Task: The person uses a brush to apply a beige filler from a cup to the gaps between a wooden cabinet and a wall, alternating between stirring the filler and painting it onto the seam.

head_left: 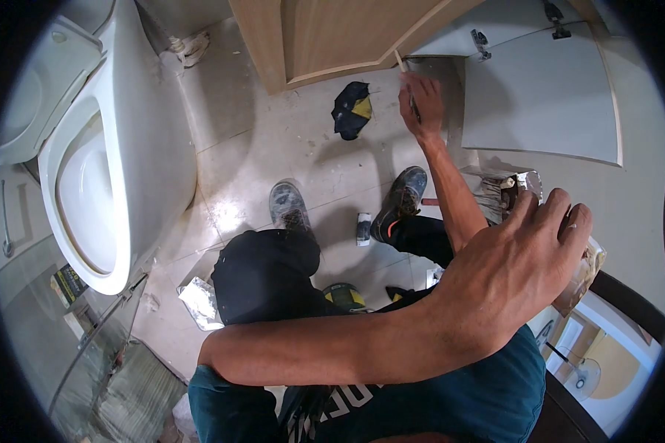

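My left arm crosses my body to the right, where my left hand [524, 258] grips a stained, cream-and-brown container [580, 280], its fingers bent over it and much of it hidden beneath them. My right hand [421, 107] reaches forward, closed on a slim pale stick-like tool [398, 60] with something dark between the fingers. That tool's tip is at the lower edge of a light wooden cabinet panel [340, 37], beside a pale grey open door [539, 96] with dark hinges. Just left of my right hand a black-and-yellow crumpled item [351, 111] lies on the tiled floor.
A white toilet [151, 162] stands at left, above a glass panel [74, 354]. My shoes are on the tiles [236, 170], with a small block [363, 229] between them and a foil-like piece [199, 299] by my left knee. A fan [580, 376] shows at lower right.
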Demonstrator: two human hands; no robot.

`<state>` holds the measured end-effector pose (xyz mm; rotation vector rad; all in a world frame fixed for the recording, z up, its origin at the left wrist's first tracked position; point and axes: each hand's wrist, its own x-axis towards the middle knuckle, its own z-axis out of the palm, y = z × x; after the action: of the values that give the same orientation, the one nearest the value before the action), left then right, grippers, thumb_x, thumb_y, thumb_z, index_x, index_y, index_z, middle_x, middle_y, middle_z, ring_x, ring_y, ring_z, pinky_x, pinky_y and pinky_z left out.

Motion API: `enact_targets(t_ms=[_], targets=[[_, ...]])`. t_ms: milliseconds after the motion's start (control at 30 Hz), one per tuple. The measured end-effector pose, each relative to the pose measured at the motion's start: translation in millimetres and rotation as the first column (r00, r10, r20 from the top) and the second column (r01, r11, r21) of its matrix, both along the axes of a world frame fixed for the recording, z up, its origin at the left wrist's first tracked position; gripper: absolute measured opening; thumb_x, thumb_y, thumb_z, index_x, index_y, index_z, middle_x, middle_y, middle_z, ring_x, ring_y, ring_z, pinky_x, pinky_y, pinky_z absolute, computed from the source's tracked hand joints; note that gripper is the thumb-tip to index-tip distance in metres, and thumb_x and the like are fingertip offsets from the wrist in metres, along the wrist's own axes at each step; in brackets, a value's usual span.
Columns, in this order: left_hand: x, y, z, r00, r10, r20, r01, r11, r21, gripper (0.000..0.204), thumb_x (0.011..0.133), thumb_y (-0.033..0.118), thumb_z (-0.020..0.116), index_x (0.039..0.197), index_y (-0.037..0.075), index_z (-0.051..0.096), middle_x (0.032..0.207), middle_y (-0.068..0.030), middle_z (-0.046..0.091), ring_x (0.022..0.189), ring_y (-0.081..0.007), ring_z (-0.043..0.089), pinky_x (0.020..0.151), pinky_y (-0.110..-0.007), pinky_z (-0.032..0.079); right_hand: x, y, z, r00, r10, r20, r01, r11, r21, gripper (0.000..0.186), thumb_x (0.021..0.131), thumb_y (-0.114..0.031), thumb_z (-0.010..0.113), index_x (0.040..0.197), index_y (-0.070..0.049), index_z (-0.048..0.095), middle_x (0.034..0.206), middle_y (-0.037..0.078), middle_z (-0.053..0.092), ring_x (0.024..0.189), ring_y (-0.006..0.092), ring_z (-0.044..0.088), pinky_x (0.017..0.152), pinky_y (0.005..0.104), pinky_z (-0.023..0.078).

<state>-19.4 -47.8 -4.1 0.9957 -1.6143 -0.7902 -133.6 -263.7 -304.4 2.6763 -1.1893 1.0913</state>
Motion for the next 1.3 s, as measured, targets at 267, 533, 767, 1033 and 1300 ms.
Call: enact_targets(t_ms=[267, 533, 767, 1033, 1300], targets=[[1.4, 0.1, -1.8, 0.999, -0.017, -0.049, 0.018, 1.0, 0.019, 0.046, 0.088, 0.006, 0.075, 0.127, -0.011, 0.059, 0.118, -0.0231, 0.06, 0.112, -0.0361, 0.066, 0.1, -0.042, 0.061, 7.3, 3.8, -1.6, 1.0, 0.01, 0.017, -0.01, 1.0, -0.016, 0.028, 0.093, -0.007, 0.066, 0.119, -0.008, 0.074, 0.118, 0.012, 0.075, 0.106, 0.0354, 0.066, 0.097, 0.0447, 0.051], [5.0, 0.2, 1.1, 1.0, -0.022, -0.007, 0.022, 1.0, 0.015, 0.045, 0.089, 0.009, 0.074, 0.128, -0.011, 0.06, 0.118, -0.0233, 0.06, 0.114, -0.0373, 0.066, 0.107, -0.042, 0.058, 5.3, 5.2, -1.8, 1.0, -0.009, -0.013, 0.009, 1.0, -0.018, 0.03, 0.093, -0.008, 0.068, 0.122, -0.01, 0.074, 0.119, 0.012, 0.075, 0.106, 0.0358, 0.066, 0.097, 0.0457, 0.051], [2.1, 1.4, 0.4, 1.0, 0.005, -0.01, -0.005, 1.0, 0.016, 0.043, 0.09, 0.007, 0.075, 0.126, -0.011, 0.059, 0.118, -0.0225, 0.059, 0.114, -0.0391, 0.066, 0.098, -0.039, 0.064, 8.7, 4.9, 1.5, 0.999, -0.036, 0.018, 0.037, 0.999, -0.025, 0.028, 0.094, -0.009, 0.068, 0.121, -0.01, 0.074, 0.118, 0.011, 0.075, 0.105, 0.0346, 0.067, 0.095, 0.0454, 0.052], [3.8, 1.3, 0.9, 1.0, -0.016, -0.002, 0.016, 1.0, 0.002, 0.042, 0.088, 0.005, 0.076, 0.123, -0.01, 0.057, 0.117, -0.0224, 0.058, 0.115, -0.0381, 0.066, 0.088, -0.036, 0.068, 4.8, 2.4, 4.5, 1.0, -0.031, 0.001, 0.031, 0.998, -0.048, 0.027, 0.093, -0.009, 0.069, 0.119, -0.01, 0.074, 0.118, 0.012, 0.075, 0.105, 0.0348, 0.066, 0.095, 0.0455, 0.053], [3.8, 1.7, 1.6, 1.0, -0.012, 0.013, 0.012, 1.0, 0.003, 0.042, 0.088, 0.006, 0.077, 0.122, -0.008, 0.058, 0.115, -0.0204, 0.058, 0.112, -0.0342, 0.065, 0.095, -0.038, 0.064, 8.6, 7.1, 4.7, 1.0, -0.005, -0.019, 0.004, 0.999, -0.035, 0.028, 0.092, -0.009, 0.069, 0.119, -0.008, 0.074, 0.118, 0.013, 0.074, 0.107, 0.0364, 0.066, 0.096, 0.0456, 0.051]])
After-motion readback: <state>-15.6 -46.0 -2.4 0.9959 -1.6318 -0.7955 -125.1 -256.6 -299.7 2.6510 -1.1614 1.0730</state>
